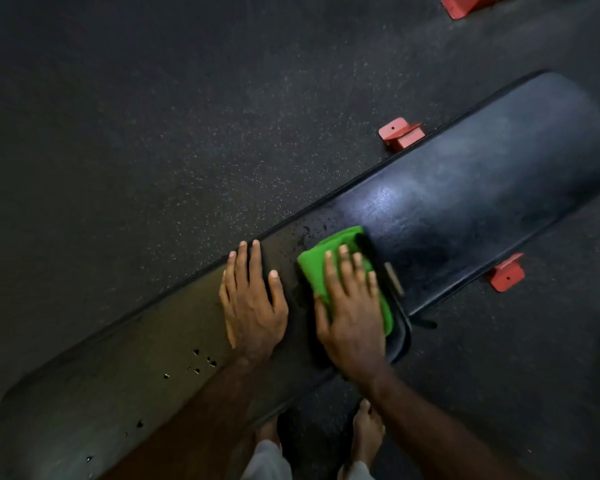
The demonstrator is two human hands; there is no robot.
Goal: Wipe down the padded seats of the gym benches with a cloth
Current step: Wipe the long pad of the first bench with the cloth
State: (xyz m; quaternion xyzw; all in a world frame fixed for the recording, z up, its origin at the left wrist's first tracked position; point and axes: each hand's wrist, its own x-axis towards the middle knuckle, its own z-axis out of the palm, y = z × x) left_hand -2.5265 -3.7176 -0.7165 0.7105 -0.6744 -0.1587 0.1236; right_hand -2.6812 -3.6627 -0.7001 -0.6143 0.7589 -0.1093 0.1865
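A long black padded gym bench [465,188] runs diagonally, its long axis from the lower left to the upper right. It is in two pads: a nearer seat pad [125,368] and a farther back pad, with a narrow gap between them. A folded green cloth [321,261] lies on the surface at the far end of the nearer pad, beside that gap. The right hand [352,306] lies flat on the cloth, fingers straight and spread, pressing it down. The left hand [252,299] rests open on the same pad just beside it, fingertips at the far long edge. Water droplets [312,232] speckle the vinyl near the cloth, and small tears [198,362] mark the nearer pad. Red metal feet [400,133] stand on the speckled rubber floor [153,133]
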